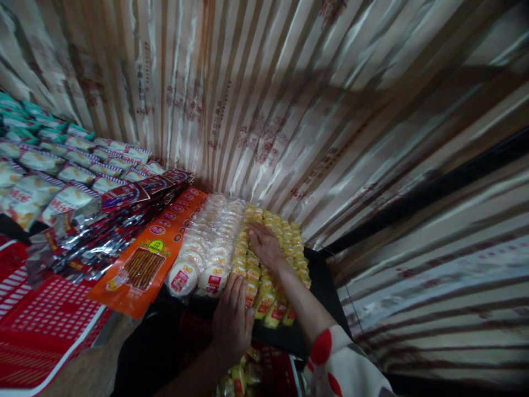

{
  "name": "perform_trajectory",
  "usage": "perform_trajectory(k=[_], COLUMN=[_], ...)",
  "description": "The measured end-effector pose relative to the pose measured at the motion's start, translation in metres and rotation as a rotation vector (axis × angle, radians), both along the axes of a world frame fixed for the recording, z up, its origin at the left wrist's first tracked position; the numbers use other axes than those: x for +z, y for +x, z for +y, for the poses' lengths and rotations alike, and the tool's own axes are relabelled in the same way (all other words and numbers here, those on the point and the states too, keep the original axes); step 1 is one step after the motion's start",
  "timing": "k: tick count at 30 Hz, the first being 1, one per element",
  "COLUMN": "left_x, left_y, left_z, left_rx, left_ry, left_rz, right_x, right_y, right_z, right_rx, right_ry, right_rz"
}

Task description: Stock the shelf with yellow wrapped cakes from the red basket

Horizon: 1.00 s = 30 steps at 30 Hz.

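Note:
Rows of small yellow-wrapped snack packs (pixel 268 300) lie on a black surface in front of me. My right hand (pixel 266 245) rests flat on top of them toward the back, its fingers stretched out. At the front end of the left yellow rows, my left hand (pixel 233 317) lies with straight fingers against the packs. Just left of these are two rows of round white snacks (pixel 182 275) in clear wrappers. Whether anything lies beneath either palm is hidden.
An orange bag of stick snacks (pixel 142 264) and a pile of dark red packets (pixel 124 231) lie to the left. Beyond are white chip-like bags (pixel 68 201). A red basket (pixel 53 309) stands at lower left. Pleated curtain (pixel 264 121) hangs behind.

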<state>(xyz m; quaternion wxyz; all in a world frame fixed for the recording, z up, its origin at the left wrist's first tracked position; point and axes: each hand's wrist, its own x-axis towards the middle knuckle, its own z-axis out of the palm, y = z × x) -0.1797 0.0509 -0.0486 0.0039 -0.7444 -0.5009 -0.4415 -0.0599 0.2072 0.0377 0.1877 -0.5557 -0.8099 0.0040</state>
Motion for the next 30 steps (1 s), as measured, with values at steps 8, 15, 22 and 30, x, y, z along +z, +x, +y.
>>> perform_trajectory(k=[8, 15, 22, 30], left_x=[0.000, -0.002, 0.002, 0.003], left_y=[-0.001, 0.000, -0.001, 0.001], left_z=[0.001, 0.004, 0.006, 0.009], left_rx=[-0.039, -0.012, -0.014, 0.014], left_ry=[-0.022, -0.009, -0.018, -0.002], left_rz=[-0.032, -0.051, -0.049, -0.045], right_x=[0.000, -0.002, 0.005, 0.009], right_y=[-0.003, -0.007, -0.010, -0.019], right_z=[0.009, 0.014, 0.020, 0.027], right_rx=[0.004, -0.028, -0.031, -0.031], right_ry=[-0.084, -0.051, -0.026, -0.053], right_rz=[-0.044, -0.016, -0.061, -0.172])
